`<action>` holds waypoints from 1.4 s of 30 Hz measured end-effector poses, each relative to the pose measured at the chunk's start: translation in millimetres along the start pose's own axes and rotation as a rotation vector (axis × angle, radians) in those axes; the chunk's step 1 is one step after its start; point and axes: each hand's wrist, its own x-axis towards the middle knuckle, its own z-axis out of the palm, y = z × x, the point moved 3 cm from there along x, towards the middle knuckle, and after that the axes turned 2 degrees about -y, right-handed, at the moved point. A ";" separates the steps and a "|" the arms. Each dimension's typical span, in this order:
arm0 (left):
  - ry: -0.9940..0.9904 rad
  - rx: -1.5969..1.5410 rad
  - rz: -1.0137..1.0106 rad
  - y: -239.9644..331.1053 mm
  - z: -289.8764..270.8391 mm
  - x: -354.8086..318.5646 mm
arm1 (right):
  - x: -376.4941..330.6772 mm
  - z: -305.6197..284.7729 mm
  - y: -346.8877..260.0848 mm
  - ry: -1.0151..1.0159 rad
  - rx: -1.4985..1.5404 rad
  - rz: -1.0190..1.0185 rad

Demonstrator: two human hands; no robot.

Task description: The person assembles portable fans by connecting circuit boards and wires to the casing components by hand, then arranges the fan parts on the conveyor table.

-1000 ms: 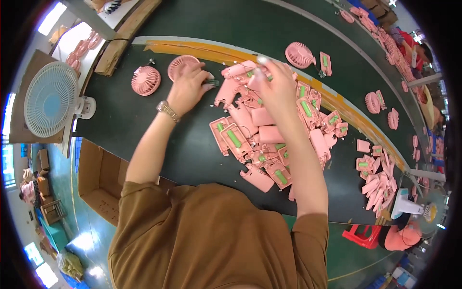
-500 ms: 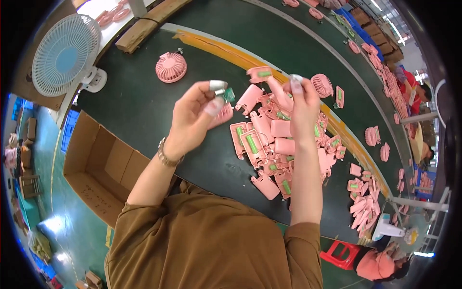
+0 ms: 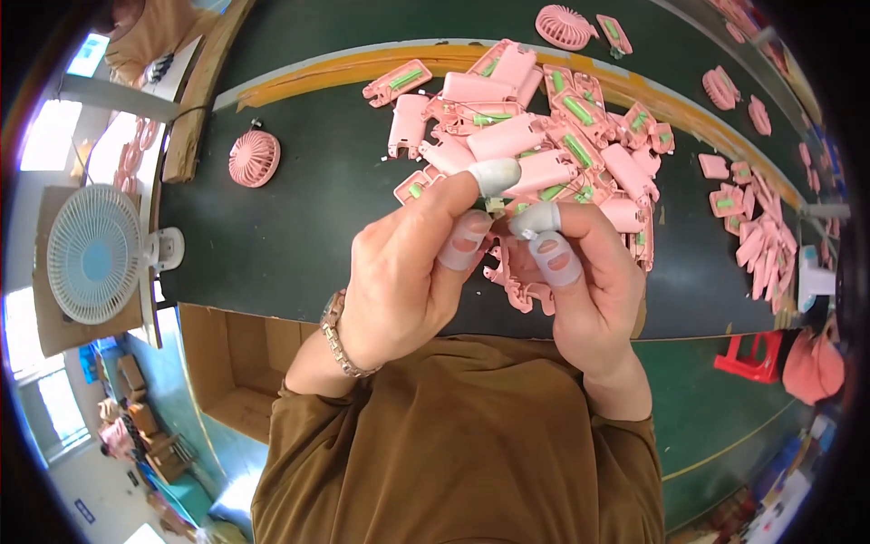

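My left hand (image 3: 399, 263), closed in a pinch with finger cots on thumb and forefinger, holds a small circuit board; its pale connector (image 3: 494, 206) shows at the fingertips. Close against it on the right, my right hand (image 3: 598, 281) pinches a small white plug (image 3: 528, 234) between thumb and forefinger, both in finger cots. The fingers hide most of both small parts. Below and between the hands a pink plastic part (image 3: 521, 292) shows; whether it is held or lies on the table I cannot tell. Beyond them spreads a heap of pink casings (image 3: 507, 136), several with green cells.
One pink fan head (image 3: 254, 159) lies at left on the dark table (image 3: 317, 218). A white desk fan (image 3: 95, 254) stands farther left, above an open cardboard box (image 3: 240, 363). More pink parts (image 3: 766, 236) are piled at right, near a red stool (image 3: 752, 356).
My hands, apart before, have come together low in front of me. The right hand has drawn back from the heap, and the view has turned.
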 end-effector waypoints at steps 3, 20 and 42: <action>0.131 -0.339 -0.259 2.5 9.4 -7.6 | -2.5 -2.7 1.3 0.020 -0.060 -0.021; 0.076 -0.143 -0.032 -2.5 0.4 4.6 | 15.8 -6.6 -9.3 0.153 -0.788 -0.624; 0.061 -0.187 -0.052 -9.2 -3.2 -0.3 | 6.7 6.5 23.9 0.079 0.151 0.033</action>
